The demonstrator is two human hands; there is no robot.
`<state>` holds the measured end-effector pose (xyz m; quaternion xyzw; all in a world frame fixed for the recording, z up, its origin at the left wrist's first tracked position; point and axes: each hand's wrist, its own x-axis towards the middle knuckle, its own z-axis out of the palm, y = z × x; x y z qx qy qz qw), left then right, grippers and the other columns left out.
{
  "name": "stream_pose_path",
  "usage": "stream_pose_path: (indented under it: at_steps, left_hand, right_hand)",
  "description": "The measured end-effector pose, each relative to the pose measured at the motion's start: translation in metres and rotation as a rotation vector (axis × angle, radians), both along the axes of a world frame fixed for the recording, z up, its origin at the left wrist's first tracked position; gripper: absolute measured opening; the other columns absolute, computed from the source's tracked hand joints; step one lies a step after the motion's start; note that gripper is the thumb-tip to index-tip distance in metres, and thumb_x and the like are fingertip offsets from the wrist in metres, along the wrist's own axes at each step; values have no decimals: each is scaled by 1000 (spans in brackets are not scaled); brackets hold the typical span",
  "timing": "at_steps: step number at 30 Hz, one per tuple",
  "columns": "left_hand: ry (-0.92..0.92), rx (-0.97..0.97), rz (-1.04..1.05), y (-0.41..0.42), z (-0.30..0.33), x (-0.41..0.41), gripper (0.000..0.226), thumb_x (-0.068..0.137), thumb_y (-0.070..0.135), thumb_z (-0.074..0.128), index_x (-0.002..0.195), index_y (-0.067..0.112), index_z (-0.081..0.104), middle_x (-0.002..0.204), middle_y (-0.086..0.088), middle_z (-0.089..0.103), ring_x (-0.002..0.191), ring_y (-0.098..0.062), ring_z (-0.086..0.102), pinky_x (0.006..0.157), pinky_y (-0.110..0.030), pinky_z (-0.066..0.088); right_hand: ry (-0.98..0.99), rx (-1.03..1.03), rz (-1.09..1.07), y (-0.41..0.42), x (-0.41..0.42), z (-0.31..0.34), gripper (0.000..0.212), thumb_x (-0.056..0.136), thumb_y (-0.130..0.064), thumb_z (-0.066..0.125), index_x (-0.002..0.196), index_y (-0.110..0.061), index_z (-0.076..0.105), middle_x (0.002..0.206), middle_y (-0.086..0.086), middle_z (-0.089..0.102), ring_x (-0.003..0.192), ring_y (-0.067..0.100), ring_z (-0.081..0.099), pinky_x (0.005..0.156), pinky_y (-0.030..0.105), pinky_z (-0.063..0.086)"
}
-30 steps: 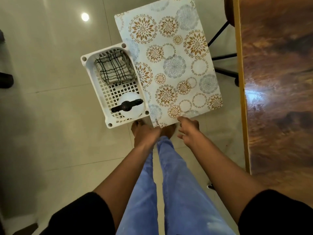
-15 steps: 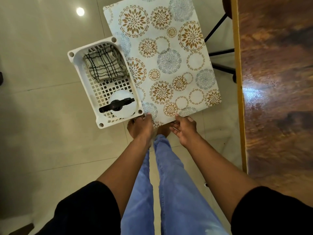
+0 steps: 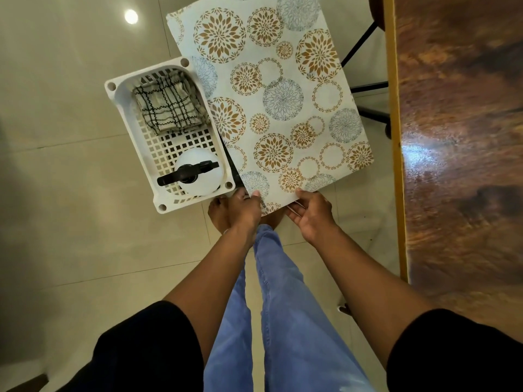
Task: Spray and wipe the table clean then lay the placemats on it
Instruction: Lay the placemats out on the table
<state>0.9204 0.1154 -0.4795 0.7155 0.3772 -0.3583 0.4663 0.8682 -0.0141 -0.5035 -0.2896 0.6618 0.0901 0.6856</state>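
Fingers (image 3: 295, 213) of both hands now pinch the placemats' (image 3: 271, 108) six o'clock edge, having just closed in; lifting looks imminent.

The floor (image 3: 70, 207) was laid in large glossy pale-beige tiles with thin grout lines, and a round ceiling light (image 3: 131, 16) was mirrored in it far up and to the left of the fingers. To the right of the fingers ran the desk (image 3: 464, 137), dark polished wood with a yellow edge and a bright sheen. Black metal chair legs (image 3: 368, 86) stood beside that edge.
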Motion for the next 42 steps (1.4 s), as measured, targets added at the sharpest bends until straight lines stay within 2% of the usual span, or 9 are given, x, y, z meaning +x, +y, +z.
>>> stream_pose_path:
  at_steps: [6, 14, 22, 24, 28, 30, 33, 38, 42]
  left_hand:
    - [-69, 50, -46, -12, 11, -2, 28, 108, 12, 60, 134, 8, 71, 112, -1, 68, 90, -11, 57, 49, 0, 37]
    - [-178, 36, -102, -21, 56, -11, 26, 110, 22, 55, 127, 8, 70, 111, -10, 77, 73, 2, 44, 61, 9, 22]
    - [-243, 104, -310, -25, 80, 0, 29, 113, 29, 49, 135, 22, 66, 118, -2, 77, 87, -9, 56, 62, 13, 14]
    - [-254, 132, -382, -29, 83, 2, 29, 113, 31, 49, 137, 26, 66, 120, 2, 77, 87, -3, 51, 64, 13, 17]
    - [-308, 85, -468, -38, 97, 2, 25, 111, 31, 54, 131, 31, 69, 100, 24, 66, 73, 13, 53, 73, 4, 34]
    - [-355, 9, -420, -41, 104, 3, 25, 109, 29, 58, 131, 31, 70, 91, 31, 64, 80, 14, 60, 86, -21, 53]
    - [-367, 9, -420, -45, 131, 12, 15, 108, 27, 59, 119, 33, 67, 88, 31, 60, 75, 22, 59, 83, -17, 51]
    - [-470, -18, -353, -44, 176, 36, 35, 103, 29, 60, 138, 26, 60, 114, 15, 72, 100, -9, 66, 89, -33, 52]
    - [-562, 21, -280, -29, 211, 72, 32, 102, 33, 57, 133, 26, 61, 113, 5, 74, 98, -21, 70, 85, -39, 57]
  right_hand:
    - [12, 55, -207, -7, 10, -9, 41, 93, -1, 66, 134, -7, 61, 125, 15, 71, 107, 31, 71, 78, 45, 61]
    - [1, 17, -210, -6, 11, -3, 40, 93, 5, 63, 130, -9, 63, 124, 16, 73, 112, 36, 71, 106, 62, 48]
    - [-20, -9, -284, -10, 8, 15, 40, 94, 9, 60, 130, -6, 62, 121, 20, 72, 115, 40, 68, 109, 64, 42]
    - [-4, -20, -324, -11, 6, 17, 43, 94, 10, 60, 133, -8, 61, 122, 20, 72, 103, 35, 73, 98, 57, 56]
    - [-26, 2, -373, -9, 4, 27, 47, 93, 11, 57, 137, -6, 62, 126, 18, 71, 101, 31, 72, 62, 35, 62]
    - [-62, 28, -389, -8, 8, 39, 47, 94, 12, 55, 136, -7, 63, 128, 17, 70, 103, 31, 71, 60, 35, 62]
    - [-111, 49, -407, -11, 17, 63, 49, 94, 12, 55, 138, -8, 62, 128, 18, 70, 110, 34, 70, 64, 39, 64]
    - [-186, 140, -355, -3, 41, 113, 47, 96, 12, 53, 139, -5, 60, 129, 18, 69, 110, 29, 70, 60, 34, 63]
    - [-267, 223, -286, 16, 64, 156, 46, 100, 10, 48, 143, -6, 56, 106, 10, 76, 77, 20, 78, 55, 31, 62]
